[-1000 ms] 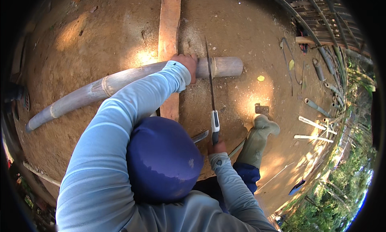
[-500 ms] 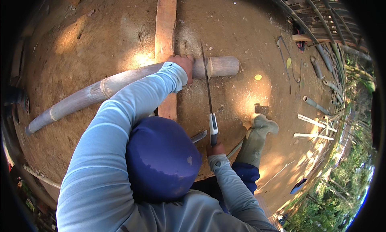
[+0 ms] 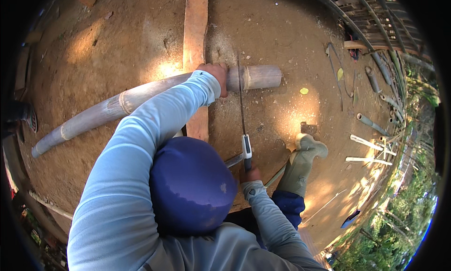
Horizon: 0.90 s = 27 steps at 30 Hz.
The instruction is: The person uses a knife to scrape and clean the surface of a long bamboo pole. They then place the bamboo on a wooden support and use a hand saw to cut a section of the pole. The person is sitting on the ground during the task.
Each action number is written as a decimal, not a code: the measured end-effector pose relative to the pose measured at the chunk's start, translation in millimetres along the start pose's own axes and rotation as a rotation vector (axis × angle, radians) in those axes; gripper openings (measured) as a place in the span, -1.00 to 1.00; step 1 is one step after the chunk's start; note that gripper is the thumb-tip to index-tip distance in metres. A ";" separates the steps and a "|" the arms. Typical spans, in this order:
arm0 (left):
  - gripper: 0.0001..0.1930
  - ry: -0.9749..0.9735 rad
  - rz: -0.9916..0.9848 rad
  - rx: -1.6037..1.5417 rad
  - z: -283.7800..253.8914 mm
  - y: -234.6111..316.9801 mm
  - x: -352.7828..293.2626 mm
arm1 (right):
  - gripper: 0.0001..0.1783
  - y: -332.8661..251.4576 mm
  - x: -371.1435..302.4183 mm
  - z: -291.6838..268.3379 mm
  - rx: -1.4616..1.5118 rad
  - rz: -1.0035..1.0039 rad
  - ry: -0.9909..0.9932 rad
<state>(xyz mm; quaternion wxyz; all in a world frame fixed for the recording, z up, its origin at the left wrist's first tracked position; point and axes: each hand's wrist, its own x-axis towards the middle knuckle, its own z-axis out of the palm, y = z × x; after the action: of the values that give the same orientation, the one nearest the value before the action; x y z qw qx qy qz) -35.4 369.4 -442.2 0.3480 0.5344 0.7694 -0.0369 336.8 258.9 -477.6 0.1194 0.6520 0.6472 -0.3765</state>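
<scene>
A thick grey bamboo pole (image 3: 155, 93) lies across a wooden plank (image 3: 195, 41). My left hand (image 3: 215, 76) is closed over the pole just right of the plank, pressing on its top. In my right hand (image 3: 250, 174) is the dark grip of a handsaw (image 3: 247, 151) with a white and black handle. The saw's thin dark blade crosses the pole between my left hand and the pale ring near its right end. How deep the blade sits in the bamboo cannot be made out.
A rounded blue cloth shape (image 3: 192, 186), seemingly my bent knee, fills the lower middle. My olive boot (image 3: 300, 160) rests at right. A flat blade (image 3: 234, 160) lies partly hidden beside the saw handle. Bamboo pieces (image 3: 371, 124) lie far right; another person's foot (image 3: 32, 118) shows at left.
The saw has slid slightly toward me, its handle shifting a little left and its blade standing straighter. My left hand keeps its place on the bamboo pole.
</scene>
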 end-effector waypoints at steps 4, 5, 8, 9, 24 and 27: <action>-0.26 0.133 0.018 0.103 19.4 6.7 1.8 | -0.65 -124.1 75.1 -21.8 0.056 -0.151 0.067; -0.26 0.104 0.017 0.070 8.9 7.2 -2.1 | -0.64 -129.6 88.2 -21.4 -0.018 -0.123 0.094; -0.26 0.058 0.001 0.104 8.7 5.3 1.4 | -0.64 -101.2 75.6 -20.1 -0.083 -0.186 0.116; -0.26 0.059 -0.003 0.092 12.0 3.2 4.1 | -0.63 -79.1 61.5 -13.8 -0.073 -0.180 0.155; -0.41 0.137 0.014 0.066 8.9 5.7 -2.3 | -0.62 -89.8 55.3 -32.2 -0.084 -0.167 0.077; -0.41 0.120 0.019 0.056 12.9 1.1 0.6 | -0.66 -15.2 7.5 -16.2 -0.030 -0.007 0.051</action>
<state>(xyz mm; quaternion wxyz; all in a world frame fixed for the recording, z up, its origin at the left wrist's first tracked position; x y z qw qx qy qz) -28.2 364.8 -452.0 0.2867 0.5525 0.7823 -0.0231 327.2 276.9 -466.3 0.1113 0.6572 0.6581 -0.3503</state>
